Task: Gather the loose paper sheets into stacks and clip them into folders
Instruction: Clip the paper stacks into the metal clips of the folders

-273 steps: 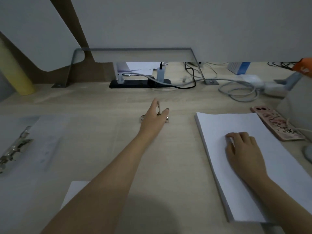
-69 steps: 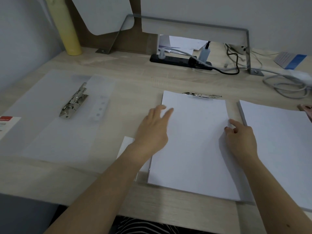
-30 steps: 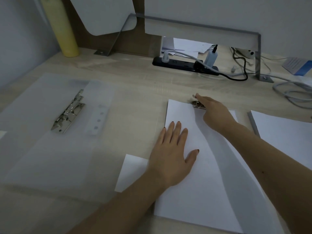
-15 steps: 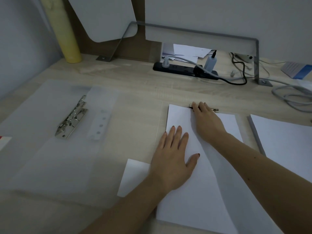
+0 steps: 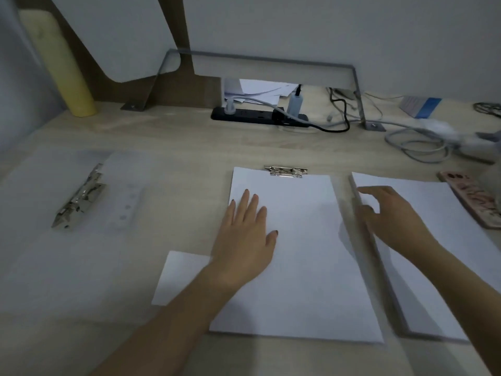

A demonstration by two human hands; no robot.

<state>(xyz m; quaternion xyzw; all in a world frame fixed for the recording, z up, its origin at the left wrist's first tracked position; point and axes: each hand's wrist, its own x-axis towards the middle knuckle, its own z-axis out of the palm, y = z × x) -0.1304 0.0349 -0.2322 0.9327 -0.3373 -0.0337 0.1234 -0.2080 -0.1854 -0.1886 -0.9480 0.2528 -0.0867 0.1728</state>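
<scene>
Leaving the metal clip [image 5: 286, 171] at upper centre of the frame, the right hand [image 5: 393, 218] is now reaching over the upper left corner of the right paper stack [image 5: 433, 253], fingers loosely spread and gripping nothing. The left hand [image 5: 244, 240] is lying flat, fingers straight, pressing the centre paper stack [image 5: 306, 267]. A clear folder [image 5: 40, 253] is lying open at frame left.

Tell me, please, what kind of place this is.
Probably an office workstation: a light wooden desk, a black power strip, and a thick stack of white paper.
</scene>
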